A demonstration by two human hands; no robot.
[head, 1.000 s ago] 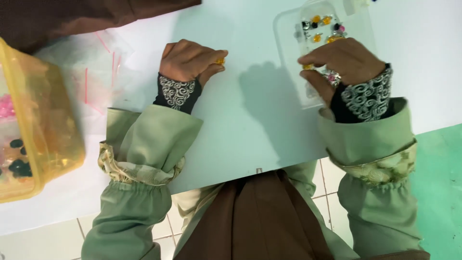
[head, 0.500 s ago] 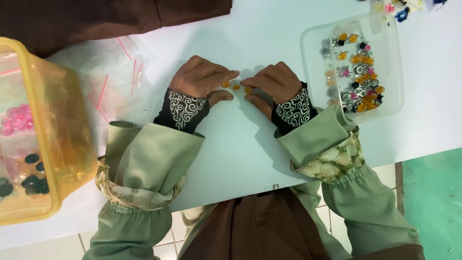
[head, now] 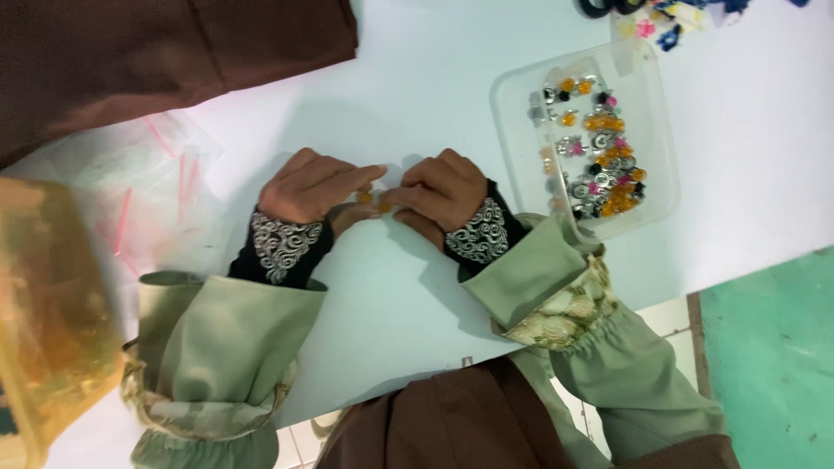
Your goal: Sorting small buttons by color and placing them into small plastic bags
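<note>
Orange beads: small, rounded, amber-orange, two or so visible. They are pinched between the fingertips of the left hand at 9 o'clock and the right hand at 3 o'clock, just above the white tabletop. Finer detail cannot be made out.

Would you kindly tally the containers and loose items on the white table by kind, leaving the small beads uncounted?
Clear plastic bead tray: 1
Yellow translucent plastic tub: 1
Heap of clear zip bags with red strips: 1; single bags cannot be told apart
Brown cloth: 1
Orange beads pinched between left hand and right hand: about 2
Total: about 6
</note>
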